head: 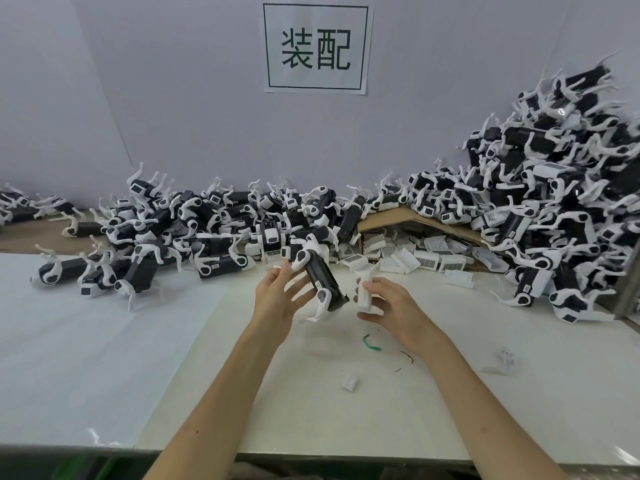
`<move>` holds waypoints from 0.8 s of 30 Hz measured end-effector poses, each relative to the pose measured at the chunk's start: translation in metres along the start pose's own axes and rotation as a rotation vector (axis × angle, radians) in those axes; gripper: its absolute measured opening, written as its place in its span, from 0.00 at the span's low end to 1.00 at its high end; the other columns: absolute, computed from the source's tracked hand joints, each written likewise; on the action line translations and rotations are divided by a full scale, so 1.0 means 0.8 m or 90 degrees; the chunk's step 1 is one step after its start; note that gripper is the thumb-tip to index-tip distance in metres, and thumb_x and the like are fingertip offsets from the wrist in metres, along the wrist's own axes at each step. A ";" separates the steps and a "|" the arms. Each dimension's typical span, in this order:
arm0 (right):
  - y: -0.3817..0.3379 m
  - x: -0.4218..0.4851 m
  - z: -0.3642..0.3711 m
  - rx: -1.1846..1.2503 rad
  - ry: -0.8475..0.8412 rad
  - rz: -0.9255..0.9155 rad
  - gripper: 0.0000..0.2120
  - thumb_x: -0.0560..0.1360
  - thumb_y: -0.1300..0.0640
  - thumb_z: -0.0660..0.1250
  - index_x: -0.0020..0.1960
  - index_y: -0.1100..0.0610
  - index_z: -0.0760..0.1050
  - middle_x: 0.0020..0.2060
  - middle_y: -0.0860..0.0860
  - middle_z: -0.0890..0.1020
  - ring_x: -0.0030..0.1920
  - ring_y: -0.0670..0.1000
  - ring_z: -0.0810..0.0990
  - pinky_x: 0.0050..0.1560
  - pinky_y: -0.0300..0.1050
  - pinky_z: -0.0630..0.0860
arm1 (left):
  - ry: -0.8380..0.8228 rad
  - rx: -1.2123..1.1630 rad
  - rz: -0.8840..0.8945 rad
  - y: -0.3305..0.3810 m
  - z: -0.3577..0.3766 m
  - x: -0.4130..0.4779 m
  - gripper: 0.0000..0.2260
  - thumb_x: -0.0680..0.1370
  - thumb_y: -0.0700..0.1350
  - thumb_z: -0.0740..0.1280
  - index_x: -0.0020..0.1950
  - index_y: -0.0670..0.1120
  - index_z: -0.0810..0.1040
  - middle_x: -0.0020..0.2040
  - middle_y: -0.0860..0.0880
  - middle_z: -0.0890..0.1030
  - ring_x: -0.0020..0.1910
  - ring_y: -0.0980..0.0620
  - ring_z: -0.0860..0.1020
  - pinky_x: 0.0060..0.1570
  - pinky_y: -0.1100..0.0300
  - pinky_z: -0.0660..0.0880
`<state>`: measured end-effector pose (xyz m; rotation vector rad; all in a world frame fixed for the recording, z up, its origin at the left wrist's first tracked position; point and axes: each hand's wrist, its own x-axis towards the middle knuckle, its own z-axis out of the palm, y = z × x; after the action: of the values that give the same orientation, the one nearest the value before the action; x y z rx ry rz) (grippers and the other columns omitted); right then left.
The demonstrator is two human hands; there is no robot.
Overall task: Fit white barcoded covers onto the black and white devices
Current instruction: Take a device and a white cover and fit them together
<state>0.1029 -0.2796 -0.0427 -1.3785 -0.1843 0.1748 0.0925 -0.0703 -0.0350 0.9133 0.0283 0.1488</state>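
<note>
The pale worktop (415,410) fills the lower frame, with a translucent sheet (86,341) over its left part. Along the back, a heap of black and white devices (540,209) runs from left to right and rises highest at the upper right. A printed sign (316,49) hangs on the wall at upper centre. Right of centre, a flattened cardboard box (398,216) shelters loose white covers (429,259). At mid-frame the left hand (277,299) has its grip on one device (323,275), thumb and fingers holding it tilted above the worktop. Just beside it, the right hand (391,306) has its grip curled round a white cover (364,292), apart from the device. Below lie a green scrap (371,344) and a small white piece (349,381).
</note>
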 end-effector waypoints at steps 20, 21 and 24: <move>-0.003 -0.012 0.011 -0.088 0.020 -0.151 0.21 0.76 0.67 0.70 0.63 0.47 0.80 0.60 0.46 0.82 0.54 0.50 0.85 0.47 0.42 0.81 | -0.039 0.059 -0.037 -0.013 -0.001 0.002 0.11 0.83 0.48 0.66 0.58 0.42 0.75 0.53 0.43 0.85 0.48 0.47 0.86 0.40 0.55 0.82; -0.003 -0.012 0.012 -0.079 0.001 -0.148 0.20 0.77 0.68 0.69 0.61 0.47 0.82 0.61 0.45 0.82 0.55 0.49 0.84 0.49 0.43 0.81 | -0.033 0.057 -0.036 -0.012 -0.002 0.002 0.10 0.83 0.48 0.66 0.58 0.41 0.75 0.54 0.43 0.85 0.48 0.47 0.86 0.40 0.55 0.82; -0.001 -0.009 0.009 -0.054 -0.040 -0.137 0.17 0.78 0.68 0.66 0.59 0.51 0.83 0.64 0.45 0.81 0.60 0.47 0.82 0.54 0.44 0.80 | -0.021 0.055 -0.031 -0.011 -0.003 0.002 0.09 0.83 0.47 0.66 0.55 0.41 0.75 0.55 0.41 0.84 0.47 0.47 0.86 0.40 0.54 0.82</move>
<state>0.0940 -0.2743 -0.0404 -1.4274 -0.3946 0.0312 0.0947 -0.0738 -0.0435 0.9996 0.0273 0.0873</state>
